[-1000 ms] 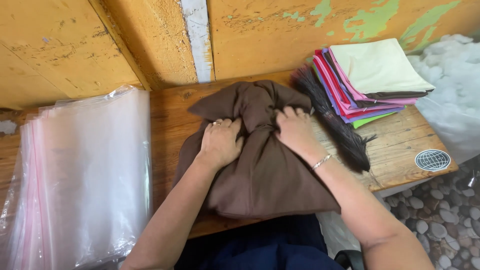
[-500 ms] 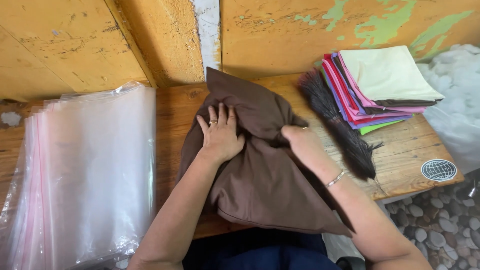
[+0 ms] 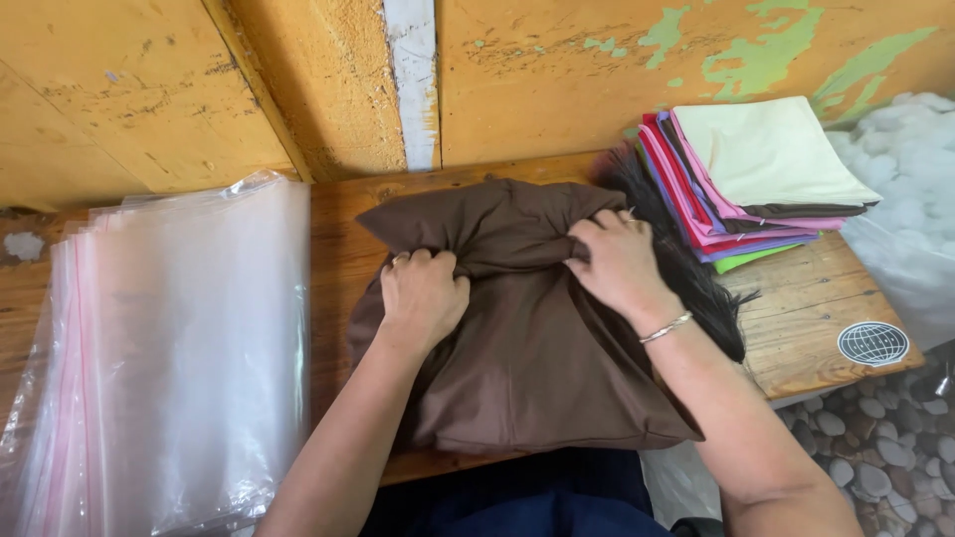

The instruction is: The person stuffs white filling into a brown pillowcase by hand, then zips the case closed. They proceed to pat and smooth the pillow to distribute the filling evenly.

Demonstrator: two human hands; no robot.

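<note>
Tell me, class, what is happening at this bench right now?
A person presses both hands into a brown pillow on a wooden bench. The left hand and the right hand each bunch up its cloth. Clear plastic bags lie to the left; a stack of coloured covers sits to the right.
</note>
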